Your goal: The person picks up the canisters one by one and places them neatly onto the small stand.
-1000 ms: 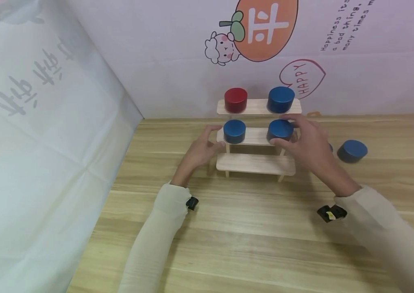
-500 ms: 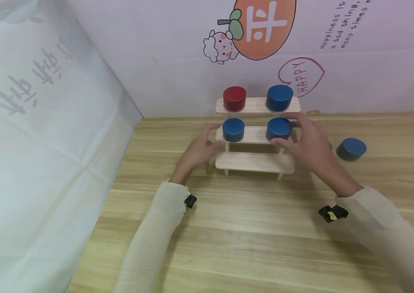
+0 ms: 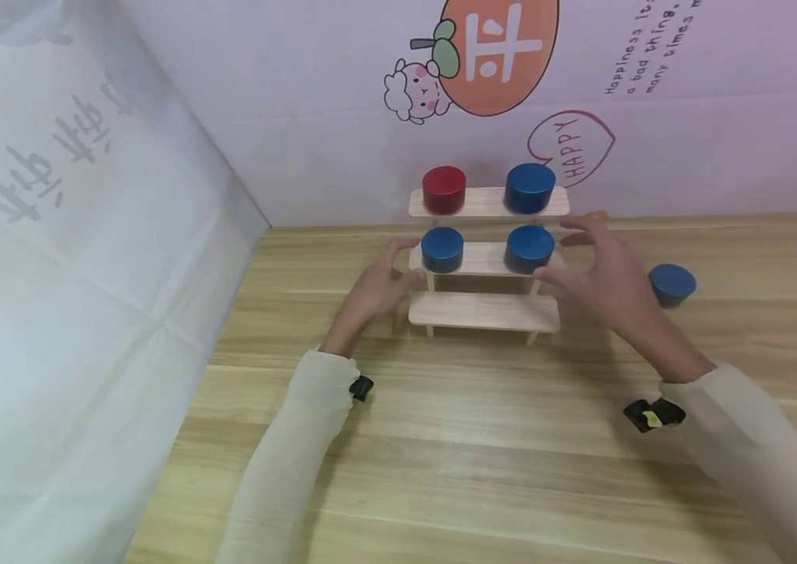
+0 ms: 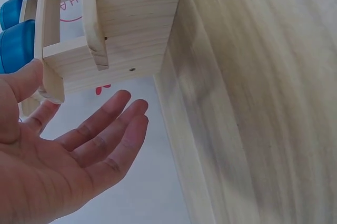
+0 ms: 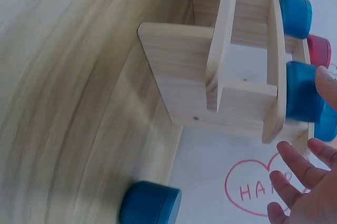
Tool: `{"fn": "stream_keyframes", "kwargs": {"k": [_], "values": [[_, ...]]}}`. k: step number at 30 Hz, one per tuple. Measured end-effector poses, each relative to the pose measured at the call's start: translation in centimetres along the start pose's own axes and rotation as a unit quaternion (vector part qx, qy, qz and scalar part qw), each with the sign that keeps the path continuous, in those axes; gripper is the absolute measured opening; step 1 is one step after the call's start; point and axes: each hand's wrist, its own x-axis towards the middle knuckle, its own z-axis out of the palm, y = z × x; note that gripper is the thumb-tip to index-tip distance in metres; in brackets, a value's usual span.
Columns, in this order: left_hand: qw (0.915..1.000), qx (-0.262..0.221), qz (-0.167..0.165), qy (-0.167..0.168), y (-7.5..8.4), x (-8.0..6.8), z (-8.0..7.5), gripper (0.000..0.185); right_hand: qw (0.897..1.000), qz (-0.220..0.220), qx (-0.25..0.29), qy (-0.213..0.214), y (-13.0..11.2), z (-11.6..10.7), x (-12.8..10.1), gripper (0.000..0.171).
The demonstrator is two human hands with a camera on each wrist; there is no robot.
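A small three-tier wooden display stand [image 3: 483,312] stands on the table against the backdrop. On its top tier sit a red round block [image 3: 444,190] and a blue round block [image 3: 529,189]. Its middle tier bears a left blue block [image 3: 442,251] and a right blue block [image 3: 529,250]; the bottom tier is bare. My left hand [image 3: 379,291] pinches the left end of the middle tier between thumb [image 4: 27,81] and index finger, the other fingers loose. Just right of the right blue block, my right hand [image 3: 610,276] has its fingers spread and holds nothing.
Another blue round block [image 3: 672,285] stands on the wood-grain table [image 3: 497,462], right of my right hand. A white printed backdrop [image 3: 328,125] rises behind the stand, and a white sheet [image 3: 74,313] borders the left side.
My right hand has let go of the right blue block on the middle tier and drawn a little to the right. The left hand stays at the stand's end. The head view shifts slightly.
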Motion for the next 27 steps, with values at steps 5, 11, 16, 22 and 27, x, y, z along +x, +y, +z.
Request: {"fn": "stream_keyframes", "kwargs": {"k": [5,11,16,22,27], "values": [[1.0000,-0.004,0.002,0.009,-0.2,-0.2,-0.1,0.055,1.000,0.010,-0.001,0.000,0.8,-1.1,-0.2,0.082],[0.9995,0.015,0.019,0.020,-0.2,-0.5,-0.4,0.055,1.000,-0.002,-0.005,0.005,1.4,-2.0,-0.3,0.081],[0.9991,0.017,0.030,0.023,-0.2,-0.5,-0.6,0.055,1.000,-0.002,-0.007,0.001,2.4,-2.5,-0.7,0.081],[0.9986,0.016,0.040,0.030,-0.1,-0.4,-0.7,0.055,1.000,0.023,-0.011,0.001,3.7,-2.9,-1.5,0.085],[0.9980,0.013,0.053,0.032,-0.2,-0.3,-0.6,0.054,1.000,0.020,0.000,0.003,5.5,-3.6,-2.4,0.079]]}}
